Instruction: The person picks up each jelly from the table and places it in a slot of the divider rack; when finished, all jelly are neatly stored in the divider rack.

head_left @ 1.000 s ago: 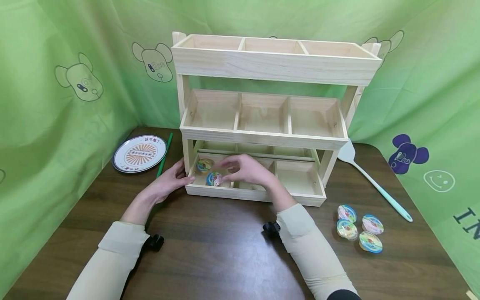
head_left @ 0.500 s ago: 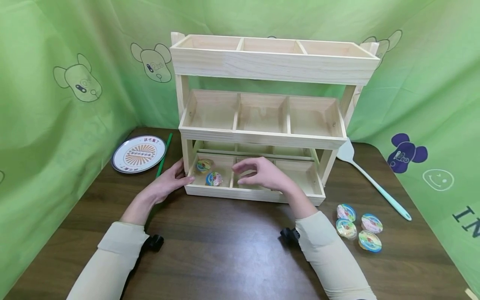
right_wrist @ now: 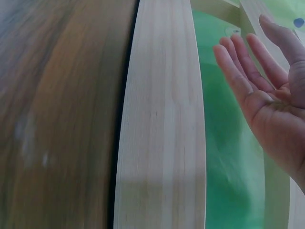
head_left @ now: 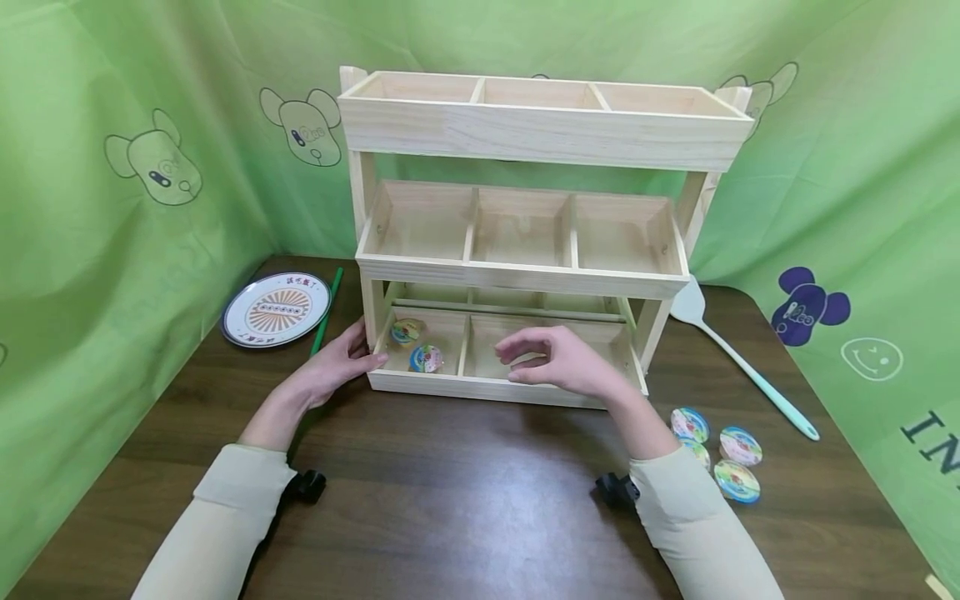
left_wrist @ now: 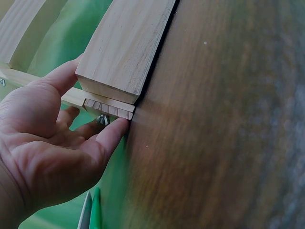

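Our left hand (head_left: 336, 367) grips the rack (head_left: 543, 137) at left, right hand (head_left: 558, 362) relaxed above the lowest tray (head_left: 450, 387), two cups (head_left: 427, 359) in its left section, four cups (head_left: 737, 482) at near right, labels (head_left: 741, 447) unreadable, "IN" on the curtain (head_left: 825, 167).

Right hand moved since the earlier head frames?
Yes, rightward: judged against the wooden rack, the right hand has gone from the bottom tray's left compartment toward the tray's right end.

There are six cups (head_left: 426, 359), one rack (head_left: 546, 136), one plate (head_left: 277, 310).
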A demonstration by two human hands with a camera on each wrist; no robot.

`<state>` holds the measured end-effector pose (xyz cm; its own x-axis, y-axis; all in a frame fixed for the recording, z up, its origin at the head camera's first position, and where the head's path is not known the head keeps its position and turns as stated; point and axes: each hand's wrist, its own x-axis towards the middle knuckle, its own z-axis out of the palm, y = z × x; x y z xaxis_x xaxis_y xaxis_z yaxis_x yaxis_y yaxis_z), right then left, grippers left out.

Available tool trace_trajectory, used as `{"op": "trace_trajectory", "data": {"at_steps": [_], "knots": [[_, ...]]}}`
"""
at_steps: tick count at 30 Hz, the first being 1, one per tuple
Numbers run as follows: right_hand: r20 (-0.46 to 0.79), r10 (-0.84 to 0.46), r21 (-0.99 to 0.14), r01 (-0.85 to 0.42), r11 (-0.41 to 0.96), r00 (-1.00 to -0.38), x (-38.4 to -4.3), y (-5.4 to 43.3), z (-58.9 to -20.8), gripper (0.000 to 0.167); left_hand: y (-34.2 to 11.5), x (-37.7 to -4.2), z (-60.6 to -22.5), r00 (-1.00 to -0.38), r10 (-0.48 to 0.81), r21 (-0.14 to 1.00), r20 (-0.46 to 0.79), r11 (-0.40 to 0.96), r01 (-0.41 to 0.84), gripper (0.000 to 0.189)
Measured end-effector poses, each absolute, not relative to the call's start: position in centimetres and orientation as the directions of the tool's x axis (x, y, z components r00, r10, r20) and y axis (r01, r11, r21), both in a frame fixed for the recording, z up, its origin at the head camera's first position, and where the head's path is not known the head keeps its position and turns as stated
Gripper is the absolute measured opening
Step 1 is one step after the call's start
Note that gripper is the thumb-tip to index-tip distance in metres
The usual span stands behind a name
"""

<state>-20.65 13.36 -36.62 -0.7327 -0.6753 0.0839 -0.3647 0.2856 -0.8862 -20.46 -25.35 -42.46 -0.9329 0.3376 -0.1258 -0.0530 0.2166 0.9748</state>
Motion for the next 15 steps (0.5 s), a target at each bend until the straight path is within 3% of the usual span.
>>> {"op": "trace_trajectory", "data": {"at_steps": [15], "knots": [[0.079,-0.616,-0.869,-0.357,0.343,-0.784,-19.3,20.4,-36.7,0.037,-25.4,-20.4,-42.4,-0.93,0.346,0.978,-0.123,0.202,-0.054,0.091]]}}
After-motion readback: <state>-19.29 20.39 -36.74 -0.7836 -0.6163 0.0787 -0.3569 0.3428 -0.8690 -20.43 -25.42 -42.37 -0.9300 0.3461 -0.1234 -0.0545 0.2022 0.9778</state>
